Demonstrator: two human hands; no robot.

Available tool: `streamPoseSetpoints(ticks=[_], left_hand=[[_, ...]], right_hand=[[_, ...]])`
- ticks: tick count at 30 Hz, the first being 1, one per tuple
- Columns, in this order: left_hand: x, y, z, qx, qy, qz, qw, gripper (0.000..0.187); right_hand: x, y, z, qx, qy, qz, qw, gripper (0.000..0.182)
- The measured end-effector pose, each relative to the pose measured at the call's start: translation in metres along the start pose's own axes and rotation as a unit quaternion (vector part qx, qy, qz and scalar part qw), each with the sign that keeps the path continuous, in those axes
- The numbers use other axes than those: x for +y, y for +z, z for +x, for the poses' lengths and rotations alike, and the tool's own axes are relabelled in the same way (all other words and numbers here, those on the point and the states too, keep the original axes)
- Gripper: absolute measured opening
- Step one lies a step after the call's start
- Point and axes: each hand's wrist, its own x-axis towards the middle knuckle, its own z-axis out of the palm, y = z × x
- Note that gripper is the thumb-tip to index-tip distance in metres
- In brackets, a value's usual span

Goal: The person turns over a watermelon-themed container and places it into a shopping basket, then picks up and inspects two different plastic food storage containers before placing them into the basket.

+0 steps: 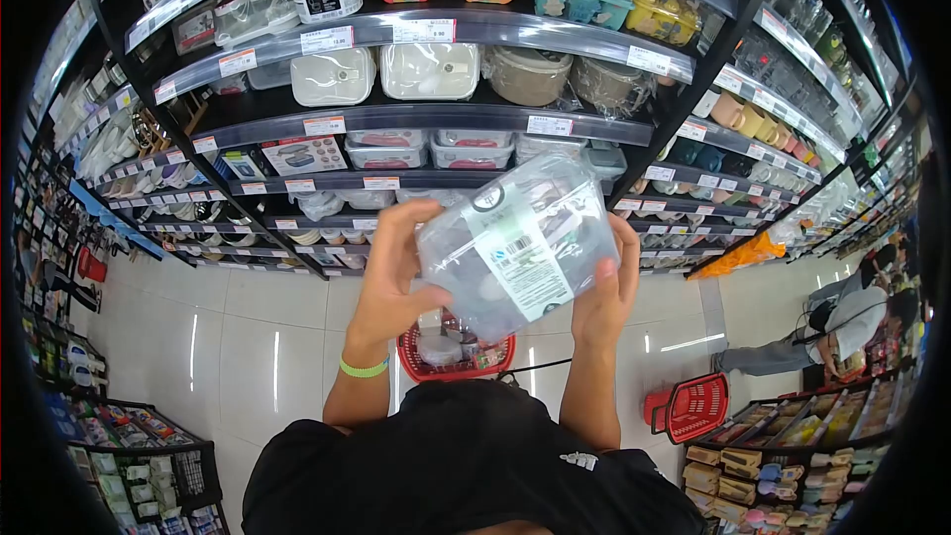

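Note:
Between my two hands is a clear plastic food container (456, 256), wrapped in film and tilted, with a white and green paper label band (519, 254) turned up towards me. The band carries a barcode and small print. My left hand (391, 272) grips the container's left side, fingers at the far edge and thumb at the near one. On the opposite side my right hand (606, 292) holds the right edge, its thumb pressed on the surface. Below it, a red shopping basket (426, 369) with several packaged items shows partly behind the container.
Shelves (416, 119) of boxed and wrapped food containers stand in front. On the right, another person (842, 337) bends by a display, near a second red basket (696, 406). Low racks of goods (149, 471) stand at the lower left.

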Motion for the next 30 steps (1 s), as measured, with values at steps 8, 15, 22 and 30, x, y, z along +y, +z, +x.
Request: streamPoseSetpoints(ticks=[8, 15, 22, 30], left_hand=[[0.024, 0.001, 0.005, -0.085, 0.095, 0.231, 0.965, 0.042], [0.041, 0.019, 0.005, -0.074, 0.144, 0.313, 0.936, 0.044], [0.044, 0.025, 0.010, -0.110, 0.189, 0.334, 0.917, 0.047], [0.042, 0.029, 0.010, -0.120, 0.139, 0.335, 0.924, 0.046]], right_hand=[[0.002, 0.007, -0.006, -0.063, 0.000, 0.028, 0.998, 0.079], [-0.001, -0.006, -0.021, -0.095, 0.066, -0.037, 0.993, 0.095], [-0.008, 0.004, -0.013, -0.086, 0.014, 0.010, 0.996, 0.084], [-0.010, -0.005, -0.016, -0.080, 0.003, -0.008, 0.997, 0.085]])
